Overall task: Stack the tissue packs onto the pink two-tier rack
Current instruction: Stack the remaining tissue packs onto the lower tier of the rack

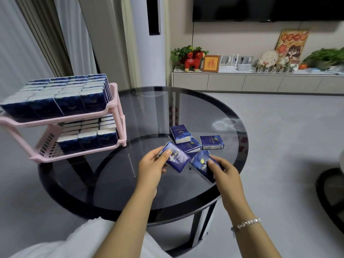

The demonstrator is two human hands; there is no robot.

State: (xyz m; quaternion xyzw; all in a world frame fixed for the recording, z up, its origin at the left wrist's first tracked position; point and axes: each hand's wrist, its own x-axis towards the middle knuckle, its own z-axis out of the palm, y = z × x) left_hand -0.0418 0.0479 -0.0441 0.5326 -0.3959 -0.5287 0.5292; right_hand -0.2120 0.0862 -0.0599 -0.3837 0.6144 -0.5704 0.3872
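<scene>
The left hand grips a blue tissue pack, thumb pressed on its printed face and fingers curled under it, holding it tilted just above the glass table. The right hand grips a second pack, thumb on top, its far end close to the other pack's. A beaded bracelet circles the right wrist.

Just beyond the hands lies a small loose heap: one pack leaning on another, and a third pack lying flat a little to the right, apart from them.

At the table's left edge stands the pink rack. Its top tier is packed full with upright tissue packs in tight rows. The bottom tier holds rows too, filled toward the right, with bare slotted floor showing at its left end.

Behind the table, a low cabinet runs along the wall with a red toy horse and a framed picture on it.
</scene>
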